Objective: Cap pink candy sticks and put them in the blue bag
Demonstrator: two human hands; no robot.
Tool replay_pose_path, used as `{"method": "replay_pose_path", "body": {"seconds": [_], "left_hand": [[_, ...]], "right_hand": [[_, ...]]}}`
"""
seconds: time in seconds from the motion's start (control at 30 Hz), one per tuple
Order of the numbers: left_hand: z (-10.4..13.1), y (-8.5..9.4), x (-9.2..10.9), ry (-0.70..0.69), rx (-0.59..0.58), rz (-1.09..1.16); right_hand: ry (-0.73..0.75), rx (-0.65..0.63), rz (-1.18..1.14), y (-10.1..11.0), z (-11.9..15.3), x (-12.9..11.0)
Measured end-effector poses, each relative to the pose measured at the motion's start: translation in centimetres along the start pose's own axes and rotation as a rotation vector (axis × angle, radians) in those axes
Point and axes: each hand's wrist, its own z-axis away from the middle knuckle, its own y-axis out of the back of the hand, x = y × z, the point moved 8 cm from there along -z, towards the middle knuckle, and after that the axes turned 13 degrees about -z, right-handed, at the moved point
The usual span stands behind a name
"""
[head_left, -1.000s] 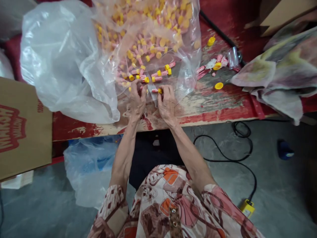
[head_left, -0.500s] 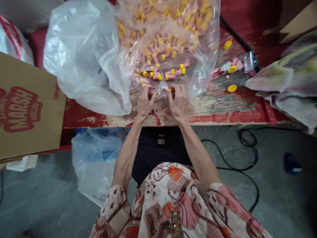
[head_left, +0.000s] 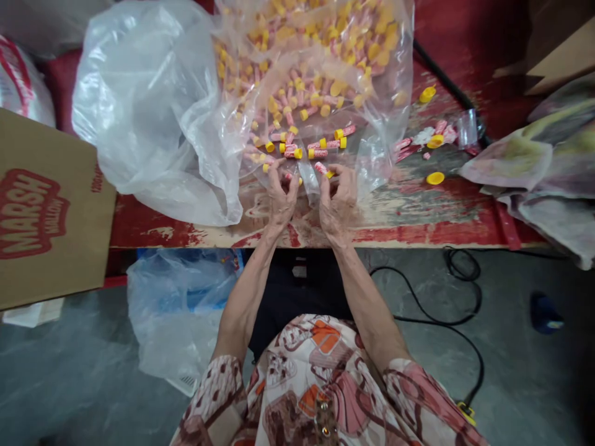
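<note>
My left hand is closed in a pinch at the table's front, with a small yellow-capped pink tube at its fingertips. Opposite it, my right hand pinches another yellow-capped tube, its pink-and-white filling showing. Just beyond my fingers, several like tubes lie loose at the mouth of a clear plastic bag. Deeper inside the bag is a large heap of these tubes. Part of each held tube is hidden by my fingers.
A whitish plastic bag bulges to the left, beside a cardboard box. Rightward on the worn red table lie loose yellow caps, pink bits, and a clear cup. Black cable loops on the floor.
The tube in my right hand now shows more of its pink body above the fingertips. The left fingers have spread a little from their tighter curl. The whole view has shifted slightly.
</note>
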Motion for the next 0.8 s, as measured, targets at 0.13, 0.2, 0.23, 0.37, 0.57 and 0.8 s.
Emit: {"method": "replay_pose_path", "body": {"seconds": [0.13, 0.2, 0.23, 0.37, 0.57, 0.8], "left_hand": [[-0.2, 0.4, 0.5, 0.012, 0.045, 0.078], [-0.5, 0.3, 0.9, 0.026, 0.035, 0.080], [-0.6, 0.4, 1.2, 0.029, 0.036, 0.076], [-0.9, 0.5, 2.6, -0.003, 0.084, 0.064], [-0.4, -1.9, 2.2, -0.041, -0.009, 0.057], [-0.3, -0.3, 0.9, -0.013, 0.079, 0.032]], "right_hand": [[-0.037, -0.008, -0.010, -0.1, 0.0, 0.7], [-0.043, 0.002, -0.019, -0.1, -0.1, 1.1], [-0.039, 0.028, -0.026, 0.1, -0.2, 1.2], [-0.061, 0.150, -0.074, 1.3, -0.2, 1.9], [-0.068, 0.136, -0.145, 2.1, -0.7, 3.0], [0.079, 0.119, -0.163, -0.2, -4.9, 2.2]]}}
